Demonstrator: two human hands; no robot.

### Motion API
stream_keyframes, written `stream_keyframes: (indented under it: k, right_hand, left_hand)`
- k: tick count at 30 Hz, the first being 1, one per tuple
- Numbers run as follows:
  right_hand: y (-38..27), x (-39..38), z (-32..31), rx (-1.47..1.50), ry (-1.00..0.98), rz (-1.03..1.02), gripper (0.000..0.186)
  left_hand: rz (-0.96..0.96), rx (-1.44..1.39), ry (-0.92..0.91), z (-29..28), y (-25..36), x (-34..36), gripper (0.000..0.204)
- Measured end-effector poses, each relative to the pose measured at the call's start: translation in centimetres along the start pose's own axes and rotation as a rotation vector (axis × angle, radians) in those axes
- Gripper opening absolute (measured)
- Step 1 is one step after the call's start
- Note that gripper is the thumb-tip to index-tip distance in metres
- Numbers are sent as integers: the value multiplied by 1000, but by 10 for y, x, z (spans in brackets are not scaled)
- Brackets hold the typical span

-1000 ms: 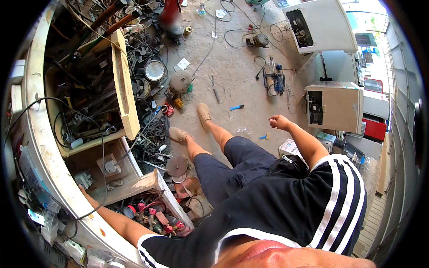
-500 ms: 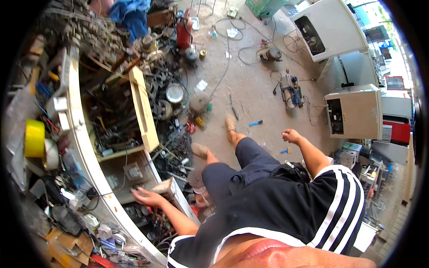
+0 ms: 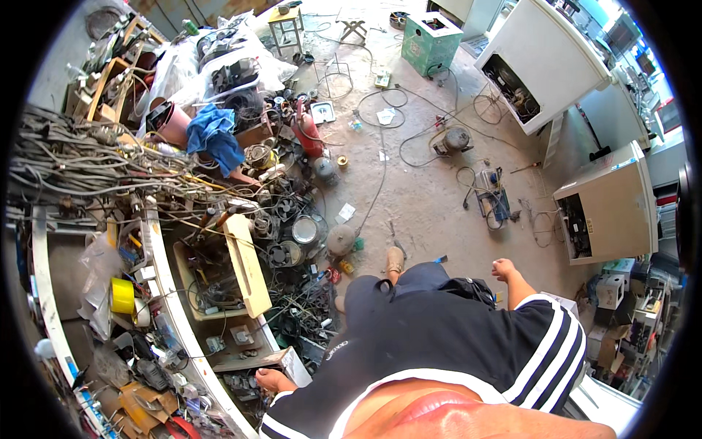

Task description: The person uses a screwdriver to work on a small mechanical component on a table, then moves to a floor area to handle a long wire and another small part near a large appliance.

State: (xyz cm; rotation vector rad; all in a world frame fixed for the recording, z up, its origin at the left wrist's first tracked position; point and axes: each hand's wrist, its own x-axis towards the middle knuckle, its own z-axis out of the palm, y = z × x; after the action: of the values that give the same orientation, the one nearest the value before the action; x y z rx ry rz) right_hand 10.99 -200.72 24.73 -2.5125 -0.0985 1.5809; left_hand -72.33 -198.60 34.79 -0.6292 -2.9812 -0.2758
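My left hand (image 3: 270, 378) is low at the lower left, fingers curled with nothing visible in them, beside a pale box (image 3: 292, 366) and a long white rim (image 3: 186, 333). Above it lie a cream open bin (image 3: 248, 271) full of tools and dark heaped cables and parts (image 3: 307, 329). My right hand (image 3: 503, 269) hangs at my right side, loosely closed and empty, above the concrete floor. Between my hands, my dark shorts and one tan shoe (image 3: 394, 260) show beyond my shirt.
Ahead stand a red cylinder (image 3: 307, 135), compressors (image 3: 453, 140), a green box (image 3: 431, 47), a small stool (image 3: 287, 29) and loose hoses. White appliance cabinets (image 3: 541, 62) line the right. Piled wires (image 3: 88, 154), a blue cloth (image 3: 210, 139) and yellow tape (image 3: 121, 296) crowd the left.
The view has tilted up, showing more floor ahead and the left pile. My left hand has left the white rim and swung toward my body, its fingers curling.
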Motion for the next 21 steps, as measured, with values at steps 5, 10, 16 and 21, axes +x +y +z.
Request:
stream_keyframes:
  k: [5, 10, 16, 21]
  right_hand:
    - [-62, 42, -25, -106, -32, -101, 30]
    - [-144, 67, -30, -70, 11, -317, 30]
    - [-227, 90, -31, 18, -127, -292, 32]
    - [-220, 137, -83, -135, 228, -198, 61]
  left_hand:
    - [201, 93, 42, -22, 96, -61, 31]
    - [846, 7, -337, -6, 228, -149, 33]
    - [790, 536, -1385, 62, 331, -177, 40]
    - [878, 852, -1444, 167, 461, -146, 46]
